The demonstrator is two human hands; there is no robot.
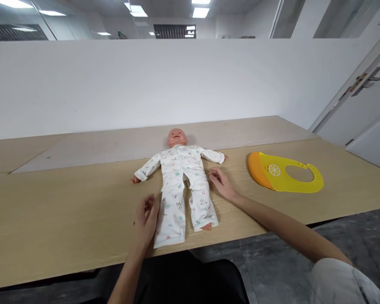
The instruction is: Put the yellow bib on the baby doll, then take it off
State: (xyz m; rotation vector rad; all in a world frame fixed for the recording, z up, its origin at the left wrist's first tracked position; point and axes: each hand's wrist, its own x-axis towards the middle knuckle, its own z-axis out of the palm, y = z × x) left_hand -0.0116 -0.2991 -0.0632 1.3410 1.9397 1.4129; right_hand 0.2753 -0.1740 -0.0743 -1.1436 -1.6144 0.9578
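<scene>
A baby doll (176, 138) lies on its back on the table, its head toward the wall. It wears a white long-sleeved outfit (180, 169) printed with small coloured figures, and its arms are spread out. Beside the doll's leg on the left rests my left hand (146, 219), slightly blurred, its fingers loosely bent and apart from the thumb. On the other side, close to the doll's hip, my right hand (222, 184) lies with fingers loosely bent and nothing in them. To the right is a yellow bib (285, 181) with an orange pocket and a white citrus-slice print, lying flat.
The wooden table (66, 219) runs along a white wall (123, 84) with glass above it. A door (370, 97) with a metal handle is at the right. The table's front edge is close to me, with dark grey floor (351, 240) below.
</scene>
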